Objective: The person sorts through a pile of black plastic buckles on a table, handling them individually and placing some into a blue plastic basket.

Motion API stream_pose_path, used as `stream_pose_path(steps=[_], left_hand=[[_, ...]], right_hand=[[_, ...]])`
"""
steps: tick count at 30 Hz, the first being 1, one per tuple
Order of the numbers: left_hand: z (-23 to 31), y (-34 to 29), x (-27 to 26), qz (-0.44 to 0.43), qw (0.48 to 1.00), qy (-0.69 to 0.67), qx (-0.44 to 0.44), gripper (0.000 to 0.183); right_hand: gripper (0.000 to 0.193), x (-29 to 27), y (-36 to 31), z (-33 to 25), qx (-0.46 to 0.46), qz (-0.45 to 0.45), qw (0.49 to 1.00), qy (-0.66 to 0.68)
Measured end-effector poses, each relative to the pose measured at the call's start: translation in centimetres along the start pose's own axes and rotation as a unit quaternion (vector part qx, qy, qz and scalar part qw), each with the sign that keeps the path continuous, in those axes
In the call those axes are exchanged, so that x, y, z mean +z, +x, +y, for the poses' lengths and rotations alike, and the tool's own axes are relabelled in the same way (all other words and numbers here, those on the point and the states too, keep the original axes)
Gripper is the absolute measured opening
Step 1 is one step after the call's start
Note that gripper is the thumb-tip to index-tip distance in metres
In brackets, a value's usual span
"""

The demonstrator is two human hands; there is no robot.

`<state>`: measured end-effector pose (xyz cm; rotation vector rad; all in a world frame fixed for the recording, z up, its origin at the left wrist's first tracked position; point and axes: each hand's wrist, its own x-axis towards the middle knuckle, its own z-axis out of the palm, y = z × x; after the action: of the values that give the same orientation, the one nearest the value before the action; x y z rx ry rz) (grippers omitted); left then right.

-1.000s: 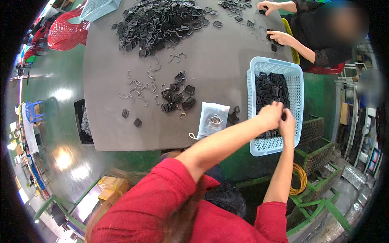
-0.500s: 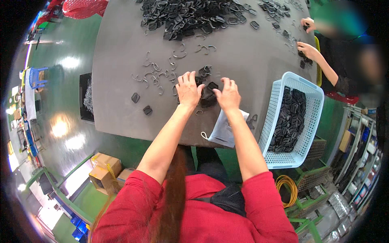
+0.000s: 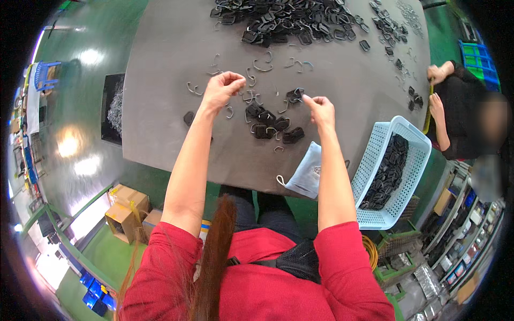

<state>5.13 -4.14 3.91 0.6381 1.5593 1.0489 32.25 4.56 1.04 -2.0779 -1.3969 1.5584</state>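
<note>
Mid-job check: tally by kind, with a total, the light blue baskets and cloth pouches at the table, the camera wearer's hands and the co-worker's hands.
Light blue basket: 1
Pouch: 1
Wearer's hands, left hand and right hand: 2
Co-worker's hands: 2
Total: 6
The black pieces overlap too much to count, so they are left out.

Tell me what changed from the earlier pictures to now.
The left hand moved leftward from the blue basket to near the metal hooks; the right hand also left it, now beside the black pieces. Any grip is unclear. The basket and pouch stayed put.
</note>
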Motion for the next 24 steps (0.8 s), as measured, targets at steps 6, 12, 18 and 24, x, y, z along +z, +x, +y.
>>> stream_pose_path(steps=[6,12,18,24], left_hand=[[-3.0,-5.0,-5.8,0.251,0.950,0.177,0.056,0.020],[-7.9,-8.7,-7.1,0.383,0.840,0.384,-0.002,0.030],[-8.0,-8.8,-7.7,0.271,0.929,0.252,-0.021,0.023],[-8.9,-12.7,-8.6,0.213,0.943,-0.249,-0.051,0.023]], right_hand=[[0.029,4.5,0.3,-3.9,-0.120,0.021,0.970,-0.211],[0.020,3.0,-0.3,-5.0,-0.119,0.013,0.986,-0.119],[0.018,2.1,-0.6,-3.4,-0.169,0.060,0.970,-0.162],[0.018,5.8,-3.4,-4.1,-0.366,-0.010,0.883,-0.293]])
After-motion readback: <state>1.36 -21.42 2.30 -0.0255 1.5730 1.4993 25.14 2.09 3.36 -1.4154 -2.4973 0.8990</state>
